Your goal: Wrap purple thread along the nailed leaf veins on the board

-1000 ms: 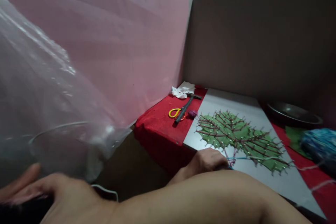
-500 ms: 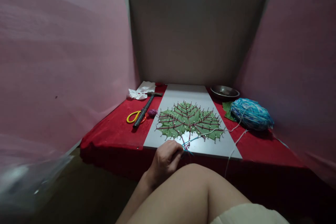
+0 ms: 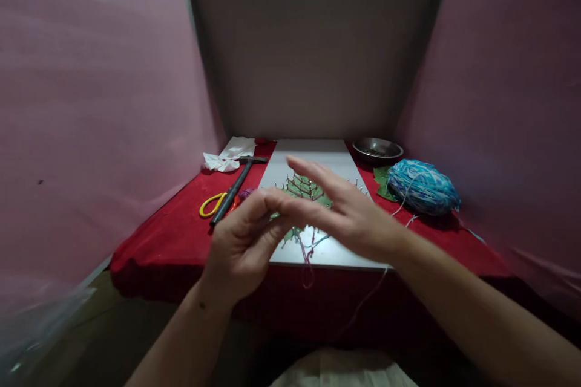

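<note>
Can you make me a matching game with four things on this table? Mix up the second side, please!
Things:
1. Hammer
2. Yarn bundle
3. Bowl
4. Big leaf

Clues:
A. Green, with nails, on the pale board
B. Silvery, at the back, right of the board
C. Dark, left of the board
D. Mostly blue, right of the board

Right pairs: 1-C, 2-D, 3-B, 4-A.
</note>
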`<state>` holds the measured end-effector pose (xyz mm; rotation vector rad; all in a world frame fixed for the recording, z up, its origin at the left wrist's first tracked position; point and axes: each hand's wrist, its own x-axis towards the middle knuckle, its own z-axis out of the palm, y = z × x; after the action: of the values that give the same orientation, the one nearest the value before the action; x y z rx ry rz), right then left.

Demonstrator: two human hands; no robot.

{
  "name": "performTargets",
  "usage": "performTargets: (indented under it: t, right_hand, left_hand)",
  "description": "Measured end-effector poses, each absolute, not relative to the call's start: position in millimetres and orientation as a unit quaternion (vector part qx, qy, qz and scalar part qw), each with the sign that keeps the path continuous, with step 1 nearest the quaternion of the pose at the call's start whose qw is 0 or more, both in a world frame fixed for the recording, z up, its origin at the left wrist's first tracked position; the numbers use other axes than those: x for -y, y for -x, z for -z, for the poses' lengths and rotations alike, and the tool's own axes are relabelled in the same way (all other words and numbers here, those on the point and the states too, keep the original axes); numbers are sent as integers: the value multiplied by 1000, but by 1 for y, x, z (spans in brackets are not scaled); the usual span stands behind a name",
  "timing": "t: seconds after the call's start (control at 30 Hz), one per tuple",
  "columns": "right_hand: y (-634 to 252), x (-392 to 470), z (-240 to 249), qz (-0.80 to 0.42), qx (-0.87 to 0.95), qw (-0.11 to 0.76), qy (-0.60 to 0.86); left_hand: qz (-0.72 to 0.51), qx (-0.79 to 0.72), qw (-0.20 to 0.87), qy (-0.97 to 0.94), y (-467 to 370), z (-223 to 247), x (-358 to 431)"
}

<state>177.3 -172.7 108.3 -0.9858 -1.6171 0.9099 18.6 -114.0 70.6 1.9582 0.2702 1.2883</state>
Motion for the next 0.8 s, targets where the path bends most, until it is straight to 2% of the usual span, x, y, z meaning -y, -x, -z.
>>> performTargets:
  t: [0.03,0.1,0.2,0.37,0.57,0.67,0.8]
  right_hand:
    - [-196,174,-107,-386,655,482,436]
    - [-226,177,-102,-462,654,459,384]
    - [-259,185,-98,-443,635,477,416]
    - [-304,206,-119,-232,567,635,470]
    - [-348,224,-151,22,548,647,530]
    - [-361,216,-160,63,539,661,518]
    - [-360,197,-164,-62,561,683,463]
  left_hand:
    - [-506,-64,399,-762,-26,-84,112]
    - [-507,15,443,-740,-43,-107,109]
    - [-511,79,491,-701,-72,-133,106]
    - [-476,90,608,-629,-114,-153,99]
    - [-396,20,751,-529,-163,-162,85]
    - [-411,22,751,-516,-178,-172,80]
    - [-453,11,657,-602,-182,-177,71]
